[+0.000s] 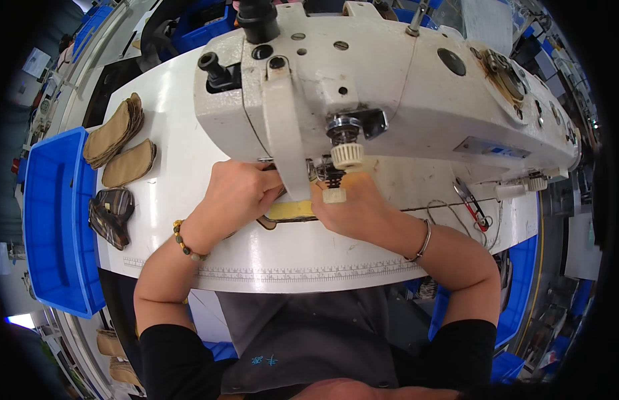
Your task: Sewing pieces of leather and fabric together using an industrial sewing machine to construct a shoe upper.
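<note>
At the white sewing machine [363, 87], both my hands work close to the needle area. My left hand [239, 193] is closed, fingers curled on a dark-edged tan fabric piece [267, 224] that shows just below it. My right hand [355, 208] is on the other side of the presser area, its fingers partly hidden behind the machine's tension knobs [347, 155]; what they grip does not show. A yellow strip [291, 211] lies between the hands. The needle itself is hidden by the machine's white lever arm [286, 133].
Stacked tan sole-shaped pieces [113, 133] and a striped dark fabric piece [111, 217] lie on the left of the white table [169, 133]. A blue bin [59, 227] stands beyond its left edge. Red-handled thread snips [471, 203] and loose cord [449, 207] lie right. A ruler strip [276, 272] runs along the front.
</note>
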### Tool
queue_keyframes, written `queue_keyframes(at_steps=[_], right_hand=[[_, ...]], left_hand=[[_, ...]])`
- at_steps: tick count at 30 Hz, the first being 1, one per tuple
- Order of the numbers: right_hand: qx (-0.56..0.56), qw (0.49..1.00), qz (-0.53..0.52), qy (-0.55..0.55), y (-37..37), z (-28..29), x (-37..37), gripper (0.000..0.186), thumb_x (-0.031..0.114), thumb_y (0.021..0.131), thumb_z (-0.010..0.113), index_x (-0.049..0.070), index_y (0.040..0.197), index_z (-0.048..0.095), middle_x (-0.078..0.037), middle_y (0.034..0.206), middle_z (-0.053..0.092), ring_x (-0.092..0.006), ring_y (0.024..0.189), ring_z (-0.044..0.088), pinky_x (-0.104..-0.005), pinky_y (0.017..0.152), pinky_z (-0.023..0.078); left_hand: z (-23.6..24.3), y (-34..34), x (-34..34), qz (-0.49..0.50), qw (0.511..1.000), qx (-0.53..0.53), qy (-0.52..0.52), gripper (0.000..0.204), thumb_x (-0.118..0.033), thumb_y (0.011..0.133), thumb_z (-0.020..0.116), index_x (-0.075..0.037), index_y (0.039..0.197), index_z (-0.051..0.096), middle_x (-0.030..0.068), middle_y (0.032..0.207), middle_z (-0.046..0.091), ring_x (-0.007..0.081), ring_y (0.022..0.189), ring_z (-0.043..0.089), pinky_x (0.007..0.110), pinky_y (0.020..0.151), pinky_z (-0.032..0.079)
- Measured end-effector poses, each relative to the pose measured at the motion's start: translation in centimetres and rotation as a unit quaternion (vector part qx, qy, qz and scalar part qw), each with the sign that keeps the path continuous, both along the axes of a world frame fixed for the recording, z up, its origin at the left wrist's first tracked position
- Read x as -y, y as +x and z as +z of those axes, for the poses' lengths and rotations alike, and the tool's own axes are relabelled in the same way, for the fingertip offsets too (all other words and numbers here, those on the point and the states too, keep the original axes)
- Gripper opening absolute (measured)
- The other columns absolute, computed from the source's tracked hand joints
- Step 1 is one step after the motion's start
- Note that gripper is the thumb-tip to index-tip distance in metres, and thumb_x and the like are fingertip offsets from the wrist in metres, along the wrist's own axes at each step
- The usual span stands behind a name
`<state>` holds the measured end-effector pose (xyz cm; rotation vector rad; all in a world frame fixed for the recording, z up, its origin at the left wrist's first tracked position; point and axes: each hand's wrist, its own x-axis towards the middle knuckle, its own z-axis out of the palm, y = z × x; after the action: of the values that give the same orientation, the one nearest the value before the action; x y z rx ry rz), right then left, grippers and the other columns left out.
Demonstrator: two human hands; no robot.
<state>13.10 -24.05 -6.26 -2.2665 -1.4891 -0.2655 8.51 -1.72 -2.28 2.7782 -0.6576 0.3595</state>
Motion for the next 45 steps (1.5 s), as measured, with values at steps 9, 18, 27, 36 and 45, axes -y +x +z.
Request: queue_keyframes(at_steps=[9, 18, 27, 36, 45], right_hand=[[-0.015, 0.999, -0.022, 0.018, 0.5, 0.0, -0.1, 0.010, 0.009, 0.068, 0.069, 0.001, 0.064, 0.064, -0.013, 0.065, 0.061, -0.0306, 0.058, 0.065, -0.0418, 0.054, 0.051], [-0.037, 0.997, -0.043, 0.057, 0.8, -0.3, -0.1, 0.012, 0.009, 0.070, 0.069, 0.000, 0.066, 0.062, -0.014, 0.063, 0.061, -0.0310, 0.055, 0.063, -0.0405, 0.052, 0.051], [0.020, 0.999, -0.026, 0.035, 0.7, 0.9, 0.2, 0.012, 0.012, 0.078, 0.066, 0.005, 0.068, 0.063, -0.009, 0.064, 0.059, -0.0248, 0.056, 0.063, -0.0380, 0.049, 0.049], [0.024, 0.991, 0.091, 0.091, -0.8, 1.0, 0.0, 0.015, 0.013, 0.084, 0.063, 0.007, 0.097, 0.068, -0.005, 0.068, 0.057, -0.0209, 0.056, 0.061, -0.0361, 0.047, 0.048], [0.081, 0.983, 0.127, 0.103, -1.2, 0.3, 0.0, 0.017, 0.013, 0.079, 0.065, 0.007, 0.095, 0.068, -0.001, 0.075, 0.055, -0.0138, 0.057, 0.059, -0.0302, 0.045, 0.045]], left_hand=[[0.6, -0.3, 1.0, 0.035, 0.999, -0.011, 0.003, 0.009, -0.014, 0.081, 0.068, -0.015, 0.086, 0.076, 0.0044, 0.069, 0.064, 0.0244, 0.062, 0.064, 0.037, 0.051, 0.050], [0.7, -0.5, 1.5, 0.047, 0.999, -0.010, -0.002, 0.006, -0.016, 0.082, 0.070, -0.013, 0.085, 0.075, 0.0058, 0.071, 0.065, 0.0264, 0.063, 0.065, 0.038, 0.052, 0.051], [1.0, -0.6, 0.5, 0.081, 0.994, -0.042, -0.052, 0.008, -0.007, 0.081, 0.069, -0.006, 0.086, 0.074, 0.0104, 0.069, 0.066, 0.0309, 0.061, 0.065, 0.039, 0.057, 0.052], [0.6, -1.0, 0.2, 0.079, 0.986, -0.065, -0.131, 0.023, 0.000, 0.074, 0.069, -0.005, 0.095, 0.076, 0.0139, 0.078, 0.069, 0.0266, 0.073, 0.069, 0.034, 0.064, 0.054], [-0.3, -1.4, 1.0, -0.054, 0.991, 0.109, 0.051, 0.029, -0.008, 0.070, 0.071, -0.012, 0.099, 0.076, 0.0038, 0.094, 0.069, 0.0209, 0.086, 0.068, 0.033, 0.063, 0.056]])
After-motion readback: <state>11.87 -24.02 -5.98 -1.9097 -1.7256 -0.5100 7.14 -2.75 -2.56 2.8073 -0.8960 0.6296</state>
